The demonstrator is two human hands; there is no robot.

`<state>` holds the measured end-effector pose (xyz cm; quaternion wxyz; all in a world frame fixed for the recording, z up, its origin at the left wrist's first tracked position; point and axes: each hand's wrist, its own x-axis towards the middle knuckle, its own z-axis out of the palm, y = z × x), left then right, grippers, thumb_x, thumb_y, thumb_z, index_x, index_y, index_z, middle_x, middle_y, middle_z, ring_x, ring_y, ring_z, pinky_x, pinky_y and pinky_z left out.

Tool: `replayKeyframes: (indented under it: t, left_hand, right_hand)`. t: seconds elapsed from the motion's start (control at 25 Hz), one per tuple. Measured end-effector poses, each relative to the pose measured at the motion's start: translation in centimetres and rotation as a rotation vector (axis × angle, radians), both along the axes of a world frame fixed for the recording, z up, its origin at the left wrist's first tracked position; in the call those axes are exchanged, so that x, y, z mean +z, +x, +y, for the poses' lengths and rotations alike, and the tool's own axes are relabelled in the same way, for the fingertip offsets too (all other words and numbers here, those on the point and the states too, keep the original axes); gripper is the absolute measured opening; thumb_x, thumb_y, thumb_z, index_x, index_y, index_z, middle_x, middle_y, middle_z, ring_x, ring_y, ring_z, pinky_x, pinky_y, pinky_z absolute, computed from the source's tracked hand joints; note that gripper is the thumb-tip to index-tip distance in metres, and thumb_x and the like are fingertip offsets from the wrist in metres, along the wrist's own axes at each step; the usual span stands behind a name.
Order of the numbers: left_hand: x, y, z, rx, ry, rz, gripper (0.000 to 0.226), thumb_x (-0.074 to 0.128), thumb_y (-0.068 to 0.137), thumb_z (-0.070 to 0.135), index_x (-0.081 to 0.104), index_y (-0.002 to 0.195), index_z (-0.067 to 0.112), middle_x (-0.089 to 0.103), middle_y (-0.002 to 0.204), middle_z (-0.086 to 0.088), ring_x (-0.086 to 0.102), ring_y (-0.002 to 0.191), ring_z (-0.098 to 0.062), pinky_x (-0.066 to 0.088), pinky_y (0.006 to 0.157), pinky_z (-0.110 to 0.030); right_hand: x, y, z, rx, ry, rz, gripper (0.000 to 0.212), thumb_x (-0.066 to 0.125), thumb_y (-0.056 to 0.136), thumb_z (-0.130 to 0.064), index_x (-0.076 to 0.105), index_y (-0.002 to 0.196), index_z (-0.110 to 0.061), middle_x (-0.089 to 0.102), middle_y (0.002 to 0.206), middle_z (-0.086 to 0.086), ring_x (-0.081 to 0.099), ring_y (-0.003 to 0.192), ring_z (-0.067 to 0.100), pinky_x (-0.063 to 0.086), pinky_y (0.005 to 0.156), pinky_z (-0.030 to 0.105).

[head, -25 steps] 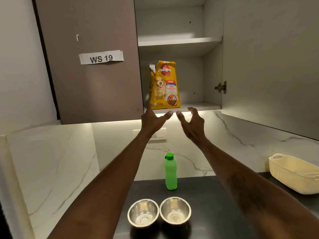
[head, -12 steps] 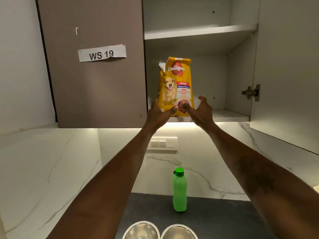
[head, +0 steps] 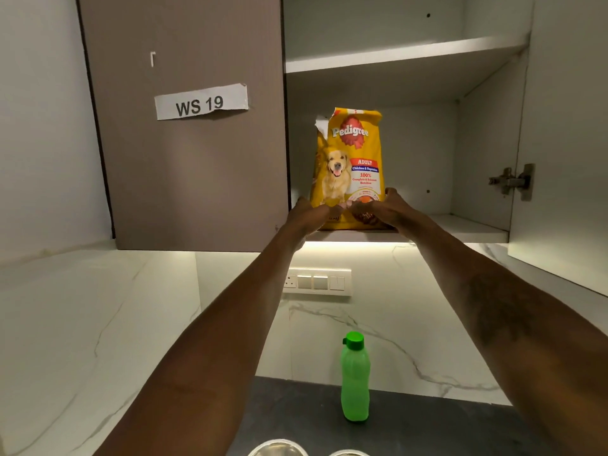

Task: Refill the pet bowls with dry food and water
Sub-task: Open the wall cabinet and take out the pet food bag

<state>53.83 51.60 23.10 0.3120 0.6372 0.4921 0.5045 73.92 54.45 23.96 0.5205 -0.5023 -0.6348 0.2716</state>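
Both arms reach up into an open wall cabinet. The left hand (head: 309, 213) and right hand (head: 383, 210) grip the lower part of the dog food bag (head: 350, 153) from either side. The fingers of each hand curl across its printed front and nearly meet at the middle, and the right thumb lies up against the bag's right edge.

The bag is yellow and shows a dog's picture. It stands upright on the lower shelf (head: 467, 230) at the left end of the compartment, close to the front edge, and its top corner is torn open. Whether its base rests on the shelf cannot be told, as the hands cover it. The upper shelf (head: 394, 55) runs above the bag.

To the left is a closed brown cabinet door (head: 184, 176) carrying a paper label (head: 201, 102) that reads "WS 19". To the right the open door (head: 566, 143) swings outward on a metal hinge (head: 511, 181).

Below the cabinet, a white switch plate (head: 317, 282) is set in the marble wall (head: 98, 324). A green bottle (head: 355, 380) with its cap on stands upright on the dark counter (head: 427, 429), near the wall and between the two forearms. At the bottom edge of the view, the rims of two metal bowls (head: 278, 448) show side by side, nearer than the bottle. Their contents are out of view.
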Motion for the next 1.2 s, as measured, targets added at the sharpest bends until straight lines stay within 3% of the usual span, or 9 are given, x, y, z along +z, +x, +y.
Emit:
replayKeyframes:
  t: [0.08,0.16,0.24,0.36,0.48,0.64,0.88,1.04,1.2]
  left_hand:
    - [-0.3,-0.3,0.3,-0.005,0.017,0.009,0.092,0.086,0.081,0.044,0.038,0.153,0.014,0.050,0.152,-0.006,0.052,0.135,-0.030,0.047,0.096,-0.036]
    - [-0.5,-0.4,1.0,-0.013,0.047,-0.009,0.083,0.091,0.075,0.042,0.050,0.144,0.018,0.062,0.140,-0.003,0.062,0.121,-0.025,0.053,0.089,-0.033]
    - [-0.6,-0.5,1.3,-0.068,0.062,-0.066,0.072,0.094,0.071,0.040,0.060,0.130,0.020,0.070,0.123,0.001,0.068,0.107,-0.020,0.054,0.078,-0.029]
    - [-0.8,-0.8,1.2,-0.192,0.051,-0.081,0.064,0.093,0.072,0.039,0.062,0.125,0.021,0.071,0.114,0.003,0.068,0.104,-0.018,0.055,0.080,-0.030]
    - [-0.9,-1.1,0.8,-0.273,0.035,-0.077,0.063,0.092,0.075,0.034,0.064,0.129,0.017,0.072,0.115,0.002,0.069,0.106,-0.020,0.056,0.079,-0.029]
    - [-1.5,-1.7,0.0,-0.348,0.065,-0.127,0.065,0.096,0.070,0.024,0.061,0.124,0.024,0.074,0.116,0.000,0.071,0.108,-0.023,0.059,0.085,-0.033]
    - [-5.8,-4.9,-1.9,-0.343,0.095,-0.158,0.122,0.106,0.039,0.036,0.043,0.143,0.023,0.066,0.132,-0.002,0.069,0.116,-0.025,0.062,0.094,-0.046]
    - [-12.2,-6.7,-3.2,-0.314,0.013,-0.103,0.129,0.104,0.029,0.038,0.046,0.143,0.024,0.071,0.125,-0.001,0.071,0.111,-0.023,0.063,0.090,-0.045]
    - [-19.6,-8.5,-3.8,-0.329,-0.106,-0.081,0.133,0.104,0.028,0.035,0.042,0.146,0.020,0.072,0.123,-0.003,0.071,0.111,-0.022,0.063,0.092,-0.046]
  right_hand:
    - [-0.3,0.5,-0.3,0.029,0.046,-0.014,0.061,0.086,0.076,-0.046,0.060,0.126,-0.024,0.070,0.112,-0.002,0.070,0.095,0.014,0.053,0.064,0.021]
    - [-0.2,0.9,-1.2,0.073,0.050,-0.014,0.055,0.084,0.075,-0.048,0.062,0.122,-0.027,0.072,0.107,-0.007,0.071,0.092,0.012,0.055,0.065,0.022]
    - [-0.2,1.4,-2.0,0.095,0.042,-0.014,0.066,0.084,0.067,-0.054,0.063,0.124,-0.028,0.073,0.110,-0.005,0.072,0.100,0.018,0.060,0.077,0.031]
    - [-0.4,2.0,-3.1,0.141,0.051,0.001,0.090,0.088,0.050,-0.066,0.062,0.127,-0.028,0.074,0.119,0.000,0.072,0.109,0.024,0.060,0.093,0.045]
    - [-0.7,2.3,-4.0,0.184,0.082,0.019,0.103,0.093,0.035,-0.072,0.063,0.124,-0.031,0.076,0.117,-0.002,0.074,0.107,0.022,0.062,0.089,0.041]
    - [-1.4,1.5,-6.0,0.192,0.153,0.023,0.107,0.094,0.038,-0.069,0.058,0.132,-0.032,0.076,0.117,-0.006,0.074,0.107,0.019,0.063,0.084,0.036]
    - [-2.6,-0.6,-10.9,0.322,0.159,-0.066,0.103,0.093,0.051,-0.063,0.052,0.138,-0.028,0.074,0.124,-0.003,0.072,0.112,0.023,0.063,0.083,0.036]
    - [-8.7,-2.3,-12.1,0.342,0.075,-0.094,0.114,0.098,0.050,-0.052,0.045,0.146,-0.023,0.071,0.129,0.003,0.071,0.114,0.026,0.062,0.085,0.040]
    - [-16.9,-3.8,-12.4,0.318,-0.028,-0.073,0.105,0.098,0.053,-0.048,0.048,0.142,-0.023,0.072,0.125,0.002,0.072,0.111,0.026,0.062,0.088,0.042]
